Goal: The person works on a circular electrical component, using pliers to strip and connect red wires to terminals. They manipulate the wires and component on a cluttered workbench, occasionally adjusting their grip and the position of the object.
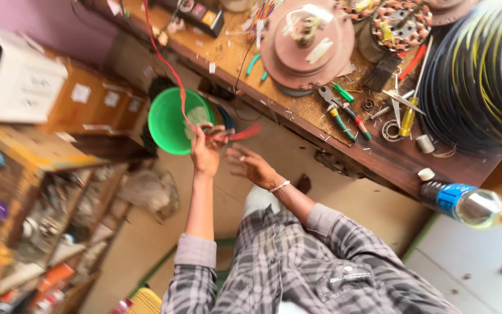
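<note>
My left hand (205,152) is raised and closed on a thin red wire (169,70) that runs up and back toward the wooden workbench (379,154). The wire's loose end blurs red to the right of the fingers. My right hand (250,165), with a bracelet at the wrist, hovers just right of the left hand, fingers apart and blurred, close to the wire's end; whether it touches the wire I cannot tell. A green plastic bucket (169,122) stands on the floor behind both hands.
The workbench carries a round pink motor housing (307,43), pliers (335,110), scissors (402,102), a copper-wound stator (399,23) and large wire coils (483,75). A plastic bottle (466,203) lies at the right. Cluttered wooden shelves (42,203) stand at the left.
</note>
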